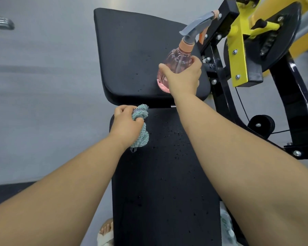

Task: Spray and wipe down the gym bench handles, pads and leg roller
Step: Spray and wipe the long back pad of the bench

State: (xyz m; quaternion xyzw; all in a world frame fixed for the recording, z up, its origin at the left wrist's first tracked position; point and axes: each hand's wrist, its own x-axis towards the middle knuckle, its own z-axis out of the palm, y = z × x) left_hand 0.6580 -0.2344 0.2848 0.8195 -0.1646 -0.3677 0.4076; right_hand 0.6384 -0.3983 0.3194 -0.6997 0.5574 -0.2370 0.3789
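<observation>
Head view, single entry.

- Far pad (132,50): black upholstery, upper centre of the frame, tilted away. Fine droplets are scattered over it, so spraying here looks done and wiping not yet.
- Near pad (164,174): black, running from centre to the bottom edge. It is also speckled with droplets, thickest near its upper right.
- Spray bottle (174,63): clear pink body, peach collar, grey trigger head pointing to the upper right. It sits over the far pad's near right corner; whether its base touches the pad cannot be told.
- Right hand (182,77): fingers wrapped round the bottle's belly rather than on the trigger. This reads as parking the bottle, not spraying.
- Cloth (140,132): teal towelling, bunched, at the near pad's upper left edge.
- Left hand (126,121): closed round the cloth, knuckles up, placed to start a wipe down the wet pad.
- Machine frame (238,50): yellow and black, bolted, at the right of the frame.
- Handles and leg roller: none identifiable here.
</observation>
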